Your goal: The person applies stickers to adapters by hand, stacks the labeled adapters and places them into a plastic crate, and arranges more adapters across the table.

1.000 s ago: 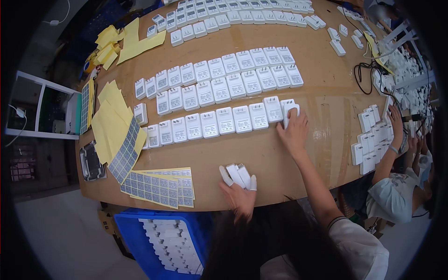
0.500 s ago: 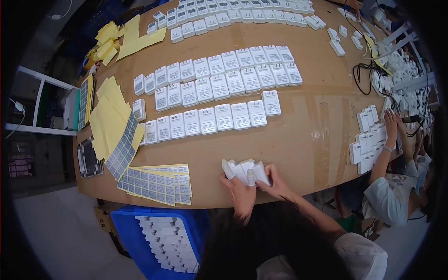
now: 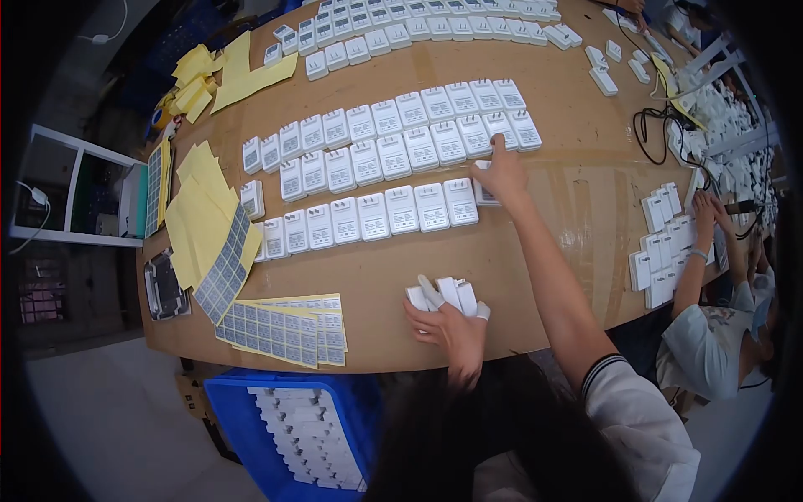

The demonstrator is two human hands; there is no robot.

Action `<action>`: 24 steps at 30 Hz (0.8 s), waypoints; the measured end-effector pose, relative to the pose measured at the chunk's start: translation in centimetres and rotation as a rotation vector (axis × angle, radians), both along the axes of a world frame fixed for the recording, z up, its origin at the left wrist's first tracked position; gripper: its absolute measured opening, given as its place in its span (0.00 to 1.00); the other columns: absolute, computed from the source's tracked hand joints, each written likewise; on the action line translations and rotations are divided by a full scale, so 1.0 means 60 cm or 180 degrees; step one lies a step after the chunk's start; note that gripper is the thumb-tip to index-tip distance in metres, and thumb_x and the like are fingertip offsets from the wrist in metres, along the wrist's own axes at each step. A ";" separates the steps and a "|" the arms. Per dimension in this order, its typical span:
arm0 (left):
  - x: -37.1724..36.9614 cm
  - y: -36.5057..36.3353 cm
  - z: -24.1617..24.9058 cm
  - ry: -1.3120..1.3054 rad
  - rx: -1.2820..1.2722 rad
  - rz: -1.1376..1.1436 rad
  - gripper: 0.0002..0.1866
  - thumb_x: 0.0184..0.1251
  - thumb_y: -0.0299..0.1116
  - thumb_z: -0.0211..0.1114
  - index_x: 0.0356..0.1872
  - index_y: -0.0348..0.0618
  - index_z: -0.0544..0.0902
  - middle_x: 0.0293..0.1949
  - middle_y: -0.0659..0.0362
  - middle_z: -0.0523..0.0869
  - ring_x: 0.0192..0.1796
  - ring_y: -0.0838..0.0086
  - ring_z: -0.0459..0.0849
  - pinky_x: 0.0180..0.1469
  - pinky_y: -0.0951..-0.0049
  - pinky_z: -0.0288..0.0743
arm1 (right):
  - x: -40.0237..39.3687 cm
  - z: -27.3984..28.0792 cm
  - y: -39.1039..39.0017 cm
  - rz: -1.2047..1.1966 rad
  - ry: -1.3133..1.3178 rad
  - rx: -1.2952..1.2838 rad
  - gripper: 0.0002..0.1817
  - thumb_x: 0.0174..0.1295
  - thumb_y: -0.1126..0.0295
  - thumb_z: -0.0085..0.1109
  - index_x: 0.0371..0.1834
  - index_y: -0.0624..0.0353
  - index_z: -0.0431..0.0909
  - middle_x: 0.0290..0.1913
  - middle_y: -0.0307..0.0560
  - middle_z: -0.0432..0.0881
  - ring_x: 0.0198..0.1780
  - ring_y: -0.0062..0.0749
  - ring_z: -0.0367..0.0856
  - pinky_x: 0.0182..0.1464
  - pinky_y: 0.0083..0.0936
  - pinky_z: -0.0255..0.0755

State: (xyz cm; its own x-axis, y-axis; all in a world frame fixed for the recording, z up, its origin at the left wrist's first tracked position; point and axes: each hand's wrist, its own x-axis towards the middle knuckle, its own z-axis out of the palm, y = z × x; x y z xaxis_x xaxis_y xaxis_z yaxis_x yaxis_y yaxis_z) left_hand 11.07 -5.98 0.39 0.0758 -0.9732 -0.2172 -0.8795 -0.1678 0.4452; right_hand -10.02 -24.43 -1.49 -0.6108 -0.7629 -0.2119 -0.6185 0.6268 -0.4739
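Note:
My left hand [image 3: 456, 330] is wrapped around a bunch of several white plug adapters [image 3: 447, 293] near the table's front edge; its fingertips wear pale finger cots. My right hand [image 3: 504, 174] reaches forward to the right end of the front row. Thumb and index finger straddle a white plug adapter [image 3: 484, 194] there, and the hand covers part of it. To its left runs the front row of labelled plug adapters [image 3: 373, 217], lying with prongs toward the far side. Two more rows of the same adapters [image 3: 393, 156] lie behind.
Sticker sheets [image 3: 276, 330] and yellow backing paper [image 3: 196, 209] lie at left. A blue crate [image 3: 238, 410] of white parts stands below the front edge. More adapters [image 3: 431, 29] fill the far side. At right, a co-worker's hands [image 3: 707, 213] are beside stacked adapters [image 3: 661, 251].
My right hand has left the bunch near the front edge and moved forward to the adapter at the row's end. My left hand keeps the bunch, shifted slightly right.

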 end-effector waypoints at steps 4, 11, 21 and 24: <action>0.013 -0.007 -0.015 -0.0128 -0.0067 0.0171 0.63 0.46 0.45 0.81 0.81 0.38 0.50 0.72 0.33 0.52 0.72 0.38 0.57 0.72 0.37 0.51 | 0.013 0.062 0.057 -0.0098 0.0063 -0.1139 0.32 0.56 0.62 0.70 0.64 0.59 0.73 0.55 0.64 0.75 0.51 0.55 0.81 0.52 0.45 0.78; 0.051 -0.008 0.001 -0.0330 -0.0445 0.0209 0.63 0.45 0.49 0.81 0.82 0.45 0.53 0.68 0.33 0.59 0.66 0.38 0.65 0.66 0.39 0.61 | 0.179 0.000 0.183 0.0198 0.0047 -0.1980 0.26 0.53 0.73 0.73 0.56 0.62 0.74 0.57 0.60 0.66 0.55 0.57 0.74 0.57 0.44 0.74; 0.166 -0.027 -0.035 -0.0587 -0.0754 0.0597 0.42 0.47 0.52 0.81 0.54 0.28 0.75 0.69 0.31 0.60 0.69 0.35 0.61 0.67 0.36 0.61 | 0.193 -0.025 0.078 0.0323 0.0818 -0.0476 0.43 0.48 0.71 0.76 0.70 0.45 0.66 0.63 0.61 0.68 0.61 0.59 0.74 0.60 0.51 0.73; 0.181 -0.029 -0.045 -0.0600 -0.0781 0.0651 0.39 0.46 0.52 0.81 0.48 0.27 0.77 0.69 0.31 0.59 0.71 0.35 0.60 0.67 0.35 0.61 | 0.178 -0.017 0.068 0.0356 0.0644 -0.0176 0.47 0.46 0.73 0.75 0.73 0.36 0.65 0.61 0.61 0.70 0.62 0.59 0.73 0.59 0.50 0.74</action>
State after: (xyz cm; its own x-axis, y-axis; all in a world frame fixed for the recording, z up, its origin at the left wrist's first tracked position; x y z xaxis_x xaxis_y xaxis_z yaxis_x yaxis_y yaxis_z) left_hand 21.91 -7.69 -2.33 0.2904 -0.9552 0.0571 -0.9093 -0.2568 0.3275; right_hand 0.69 -20.33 -2.51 -0.5477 -0.8352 -0.0498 -0.7685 0.5257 -0.3649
